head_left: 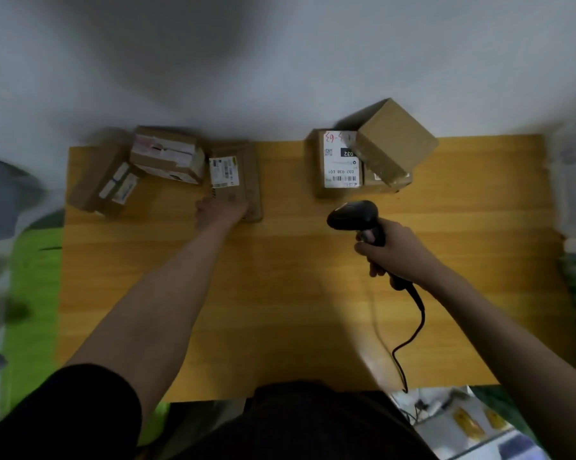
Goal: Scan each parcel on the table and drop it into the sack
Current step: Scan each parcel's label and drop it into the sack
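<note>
On the table (280, 293), five parcels remain unscanned; left of the scanner (353, 215) gripped by the right hand (396, 254), the left hand (218, 210) touches a flat parcel (238, 180), finger spread unclear.

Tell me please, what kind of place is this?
Probably a small parcel-sorting or dispatch station, though the room is mostly out of view. Labelled cardboard parcels sit on a wooden table, and the right hand grips a corded barcode scanner.
</note>
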### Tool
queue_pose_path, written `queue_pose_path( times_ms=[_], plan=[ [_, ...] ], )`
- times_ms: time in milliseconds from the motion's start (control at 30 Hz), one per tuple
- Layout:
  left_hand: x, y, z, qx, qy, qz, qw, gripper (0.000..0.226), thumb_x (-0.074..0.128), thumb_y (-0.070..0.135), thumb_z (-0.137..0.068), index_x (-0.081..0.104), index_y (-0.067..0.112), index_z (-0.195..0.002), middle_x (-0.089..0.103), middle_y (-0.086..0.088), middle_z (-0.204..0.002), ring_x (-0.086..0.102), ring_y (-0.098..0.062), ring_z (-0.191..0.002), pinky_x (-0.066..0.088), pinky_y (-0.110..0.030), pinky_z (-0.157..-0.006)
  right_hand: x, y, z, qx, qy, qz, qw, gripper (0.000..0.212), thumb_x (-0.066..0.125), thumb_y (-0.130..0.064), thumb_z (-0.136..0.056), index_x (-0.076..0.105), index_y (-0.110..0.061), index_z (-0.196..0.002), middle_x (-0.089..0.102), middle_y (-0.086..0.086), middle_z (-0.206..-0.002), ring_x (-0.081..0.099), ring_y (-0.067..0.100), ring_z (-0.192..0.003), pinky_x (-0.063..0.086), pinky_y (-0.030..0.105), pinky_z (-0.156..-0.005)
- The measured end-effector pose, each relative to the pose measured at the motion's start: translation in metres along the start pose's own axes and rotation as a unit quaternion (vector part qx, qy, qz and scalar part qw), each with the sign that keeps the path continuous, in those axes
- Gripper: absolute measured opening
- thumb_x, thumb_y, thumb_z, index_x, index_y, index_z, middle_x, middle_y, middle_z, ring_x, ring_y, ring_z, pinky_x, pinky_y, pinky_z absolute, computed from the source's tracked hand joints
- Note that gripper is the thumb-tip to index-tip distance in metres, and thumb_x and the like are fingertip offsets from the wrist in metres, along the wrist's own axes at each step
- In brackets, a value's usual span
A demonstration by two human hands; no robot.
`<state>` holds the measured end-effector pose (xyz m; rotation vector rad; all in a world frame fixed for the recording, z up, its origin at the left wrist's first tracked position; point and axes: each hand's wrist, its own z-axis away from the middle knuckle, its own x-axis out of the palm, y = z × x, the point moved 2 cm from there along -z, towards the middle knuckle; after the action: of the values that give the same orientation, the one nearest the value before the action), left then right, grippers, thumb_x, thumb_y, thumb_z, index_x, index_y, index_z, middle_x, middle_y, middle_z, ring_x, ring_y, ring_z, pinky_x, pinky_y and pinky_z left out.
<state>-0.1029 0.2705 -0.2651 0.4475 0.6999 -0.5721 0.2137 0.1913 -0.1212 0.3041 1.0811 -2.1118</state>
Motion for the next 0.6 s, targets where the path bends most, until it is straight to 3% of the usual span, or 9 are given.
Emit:
queue_pose_path(
  times_ms=[100,267,400,533,600],
  plan=[
    [0.014,0.014,0.003,0.008,0.034,-0.042,0.999,0.120,0.078,0.069,-0.066,0.024,0.004,-0.151,0.030,-0.017,-0.151,0.034,-0.034,-0.138,0.039,-0.042,-0.107,0.003,0.006,-0.001,0.015,0.007,-0.005,1.000,0.011,0.064,-0.011,-0.093,0.058,-0.013,-0.101,0.067,0.004,-0.067,0.068,0.015,-0.051,0.053,0.022,-0.049],
    [0.028,0.016,0.001,0.017,0.016,0.028,0.999,0.099,0.084,0.053,-0.069,0.037,0.011,-0.146,0.031,-0.014,-0.149,0.040,-0.032,-0.130,0.043,-0.037,-0.100,0.010,0.012,0.005,0.022,0.005,-0.002,1.000,0.011,0.065,-0.010,-0.092,0.058,-0.012,-0.101,0.067,0.003,-0.066,0.068,0.015,-0.051,0.052,0.022,-0.049],
    [0.031,0.000,0.024,0.040,-0.009,0.207,0.977,0.050,0.072,0.039,-0.090,0.061,0.007,-0.127,0.062,-0.009,-0.128,0.063,-0.024,-0.105,0.053,-0.031,-0.082,0.007,0.007,0.014,0.001,-0.001,0.011,1.000,0.011,0.065,-0.011,-0.092,0.059,-0.011,-0.101,0.067,0.002,-0.067,0.068,0.014,-0.051,0.053,0.022,-0.050],
    [0.021,-0.022,0.068,0.068,-0.050,0.239,0.967,0.044,0.071,0.033,-0.091,0.066,0.009,-0.128,0.069,-0.007,-0.121,0.066,-0.023,-0.106,0.057,-0.035,-0.089,-0.018,-0.007,0.026,-0.051,-0.007,0.039,0.998,0.010,0.065,-0.013,-0.094,0.058,-0.012,-0.102,0.066,0.001,-0.065,0.065,0.009,-0.049,0.050,0.020,-0.049],
    [0.012,-0.032,0.095,0.089,-0.059,0.250,0.962,0.033,0.070,0.027,-0.092,0.069,0.011,-0.122,0.070,-0.003,-0.113,0.065,-0.020,-0.100,0.055,-0.030,-0.081,-0.036,-0.015,0.034,-0.083,-0.003,0.045,0.996,0.012,0.064,-0.012,-0.094,0.058,-0.012,-0.104,0.066,0.001,-0.064,0.064,0.008,-0.048,0.049,0.019,-0.049]
  ],
)
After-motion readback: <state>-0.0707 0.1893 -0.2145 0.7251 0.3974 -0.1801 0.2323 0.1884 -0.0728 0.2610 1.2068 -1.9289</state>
